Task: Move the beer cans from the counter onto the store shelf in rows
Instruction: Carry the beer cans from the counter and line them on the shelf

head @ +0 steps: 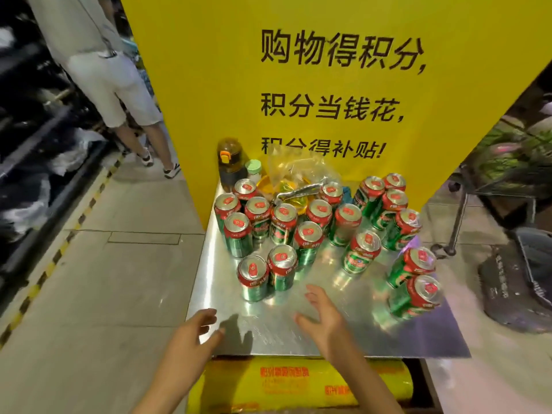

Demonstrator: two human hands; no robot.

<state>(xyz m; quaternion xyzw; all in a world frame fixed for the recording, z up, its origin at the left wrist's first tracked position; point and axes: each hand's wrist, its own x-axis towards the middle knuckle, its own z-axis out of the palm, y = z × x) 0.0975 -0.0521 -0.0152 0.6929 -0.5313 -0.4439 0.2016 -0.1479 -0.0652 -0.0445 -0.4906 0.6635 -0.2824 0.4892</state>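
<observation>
Beer cans [316, 231] stand upright in a loose cluster on the steel table [268, 333], none lifted yet. Step in hand, judged: reach in for the first pick.

Grip: left hand [191, 330] and right hand [325, 318] both hover over the bare near part of the table, fingers spread and relaxed, wide, holding nothing and touching no can. Right fingertips [312, 294] are near the front pair of cans [267, 274]; left hand is further back, at the table's near left edge.

To do it well: take the front pair first, one can per hand, wrapped round the body below the red rim, lifted straight up so neighbours are not knocked. Cans at the right edge [418, 279] sit near the table's side; leaving them undisturbed while clearing the front seems wise.

Outward: behind the cans lie a clear plastic bag [295, 168], a dark bottle [228, 165] and a small green-lidded jar [254, 170], against a yellow sign [328, 85]. A yellow roll [298, 383] lies below the table. A person's legs [131, 115] stand in the aisle to the left. Shelf not in view.
</observation>
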